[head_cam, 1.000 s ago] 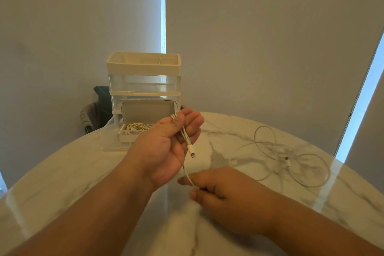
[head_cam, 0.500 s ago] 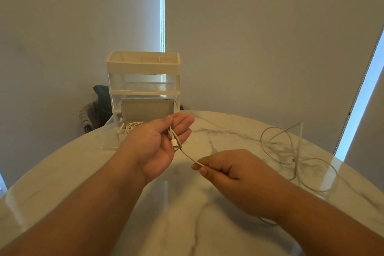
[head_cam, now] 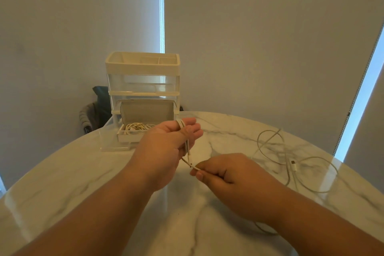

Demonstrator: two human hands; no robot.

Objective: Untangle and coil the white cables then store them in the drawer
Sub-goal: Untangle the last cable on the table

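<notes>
Entry, head view. Round white marble-pattern desk (head_cam: 62, 183); both forearms reached in from 6 o'clock.

Left grip (head_cam: 164, 149): just left of desk centre, palm turned toward 3 o'clock, fingers pointing to about 1 o'clock. We noted a thin white charging cable (head_cam: 188, 147) looped over the fingers, with the thumb clamping it against them. From the loop the cable ran down across the palm toward 6 o'clock.

Right grip (head_cam: 226, 174): at about 4 o'clock of the left one and close beside it, fingers curled. Thumb and forefinger were pinched together on the same cable where it left the left palm. A short span of it showed between the two grips, off the desk.

At 3 o'clock on the desk lay loose white cable loops (head_cam: 268, 137), unwound, with a small white connector (head_cam: 293, 166) among them. Whether these joined the held cable we could not tell.

At 11 o'clock stood a clear acrylic organiser with a cream tray top (head_cam: 143, 83). Its clear plastic drawer (head_cam: 115, 146) at the bottom was pulled out toward us. In it sat a small white box with its grey-lined lid upright (head_cam: 145, 111), holding coiled white cables (head_cam: 135, 126).

Behind the organiser, at 10 o'clock: a dark chair draped with grey fabric (head_cam: 99, 108). Grey roller blinds (head_cam: 259, 37) covered the background.
</notes>
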